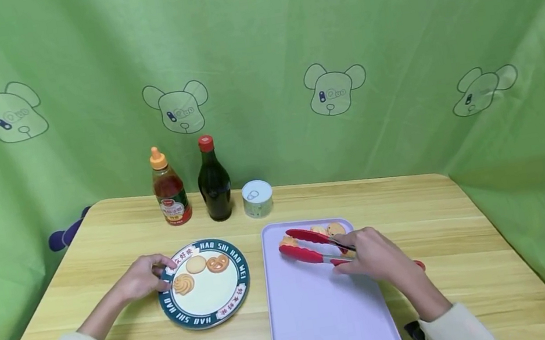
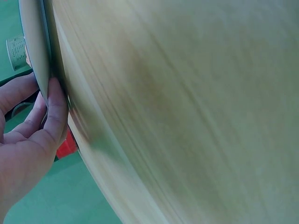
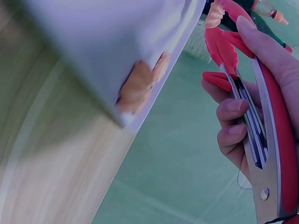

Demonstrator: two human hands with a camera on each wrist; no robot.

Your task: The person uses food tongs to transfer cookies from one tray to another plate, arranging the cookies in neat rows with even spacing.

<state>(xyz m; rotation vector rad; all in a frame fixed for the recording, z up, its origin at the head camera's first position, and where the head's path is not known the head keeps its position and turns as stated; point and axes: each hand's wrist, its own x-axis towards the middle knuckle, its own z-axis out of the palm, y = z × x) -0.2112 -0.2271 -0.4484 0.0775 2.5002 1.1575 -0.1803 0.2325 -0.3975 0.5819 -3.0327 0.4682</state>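
My left hand [image 1: 142, 277] pinches the left rim of a round plate [image 1: 212, 293] with a dark green lettered border. The left wrist view shows the plate's edge between thumb and fingers. On the plate lie a swirl cookie [image 1: 184, 284], a round cookie [image 1: 195, 264] and a pretzel-shaped cookie [image 1: 218, 264]. My right hand [image 1: 376, 254] grips red-and-metal tongs [image 1: 302, 254] over the upper part of a lilac tray [image 1: 329, 320]. Between the red tong tips sits a small tan cookie [image 3: 215, 15]. More cookies [image 3: 136, 87] lie in the tray's far right corner, partly hidden by the hand.
Behind the plate stand a sauce bottle [image 1: 172, 199] with an orange cap, a dark bottle [image 1: 215, 187] with a red cap, and a tin can [image 1: 258, 199]. A green curtain [image 1: 252, 32] hangs behind the wooden table [image 1: 415, 201].
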